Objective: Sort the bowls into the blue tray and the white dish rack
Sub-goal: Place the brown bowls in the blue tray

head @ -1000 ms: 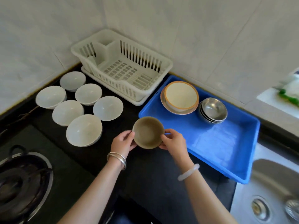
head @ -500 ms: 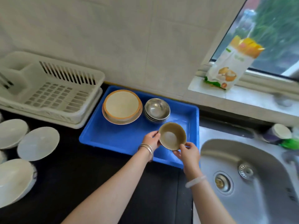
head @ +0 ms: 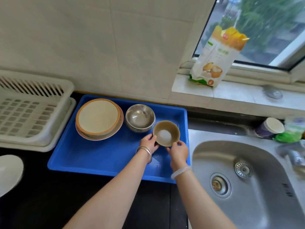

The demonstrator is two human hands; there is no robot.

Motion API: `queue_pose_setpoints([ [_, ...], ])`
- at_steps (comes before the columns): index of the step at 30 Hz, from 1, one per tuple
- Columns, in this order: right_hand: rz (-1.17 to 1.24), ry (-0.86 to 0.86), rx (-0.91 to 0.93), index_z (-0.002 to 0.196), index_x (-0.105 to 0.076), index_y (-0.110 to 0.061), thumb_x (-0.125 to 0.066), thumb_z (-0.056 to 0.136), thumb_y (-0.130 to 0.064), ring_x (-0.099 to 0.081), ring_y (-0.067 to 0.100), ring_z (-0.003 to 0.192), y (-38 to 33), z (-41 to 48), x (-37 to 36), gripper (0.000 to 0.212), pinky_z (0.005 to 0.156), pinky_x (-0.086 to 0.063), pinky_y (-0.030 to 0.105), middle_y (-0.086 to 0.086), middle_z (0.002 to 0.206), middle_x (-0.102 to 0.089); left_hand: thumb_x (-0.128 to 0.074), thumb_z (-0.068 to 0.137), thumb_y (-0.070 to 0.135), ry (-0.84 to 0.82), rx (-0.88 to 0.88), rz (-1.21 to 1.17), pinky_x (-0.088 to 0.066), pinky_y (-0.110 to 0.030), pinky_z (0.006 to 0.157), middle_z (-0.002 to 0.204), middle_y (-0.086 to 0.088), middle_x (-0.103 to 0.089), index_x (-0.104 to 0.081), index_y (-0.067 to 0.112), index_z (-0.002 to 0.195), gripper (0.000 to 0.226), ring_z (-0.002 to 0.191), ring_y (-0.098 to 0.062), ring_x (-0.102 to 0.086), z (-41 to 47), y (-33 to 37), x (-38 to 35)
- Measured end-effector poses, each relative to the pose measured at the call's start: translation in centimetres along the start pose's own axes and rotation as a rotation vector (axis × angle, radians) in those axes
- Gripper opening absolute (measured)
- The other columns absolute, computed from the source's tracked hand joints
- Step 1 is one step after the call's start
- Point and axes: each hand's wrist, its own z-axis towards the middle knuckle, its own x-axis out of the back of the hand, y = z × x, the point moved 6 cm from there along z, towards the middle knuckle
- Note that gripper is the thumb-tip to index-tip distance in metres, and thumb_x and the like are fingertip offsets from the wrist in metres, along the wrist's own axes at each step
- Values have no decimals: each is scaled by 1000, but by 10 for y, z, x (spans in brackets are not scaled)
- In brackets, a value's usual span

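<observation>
Both hands hold a small brown bowl (head: 166,133) over the right part of the blue tray (head: 102,156). My left hand (head: 149,143) grips its left rim and my right hand (head: 179,150) grips its near right rim. Whether the bowl rests on the tray floor or hangs just above it, I cannot tell. In the tray stand a stack of steel bowls (head: 140,117), just left of the brown bowl, and a stack of wide orange-rimmed bowls (head: 99,119). The white dish rack (head: 29,111) lies at the left. One white bowl (head: 9,172) shows at the left edge.
A steel sink (head: 244,179) lies right of the tray, with a tap (head: 295,157) at its far right. A flour bag (head: 216,58) stands on the window sill. A paper cup (head: 270,127) and a green packet (head: 292,133) sit behind the sink. Dark counter (head: 49,195) stretches in front.
The view has swung right, away from the white bowls. Both hands have carried the brown bowl from the dark counter over the tray, close beside the steel bowls.
</observation>
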Motion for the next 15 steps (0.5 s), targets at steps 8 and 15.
queue_pose_setpoints([
  [8,74,-44,18,117,-59,-3,-49,91,-1,-63,21,94,-6,18,-14,28,71,-52,25,16,113,-64,-42,95,4,22,-18,-102,-44,-29,91,111,-11,-56,-51,0,125,32,102,-23,-53,18,-3,-12],
  [15,137,-105,35,98,-65,-18,-45,93,-6,-65,23,99,-16,27,-23,23,78,-55,30,10,107,-67,-42,95,7,0,-15,-128,-44,-31,92,120,-12,-54,-45,12,134,39,115,-29,-52,25,-4,-26],
])
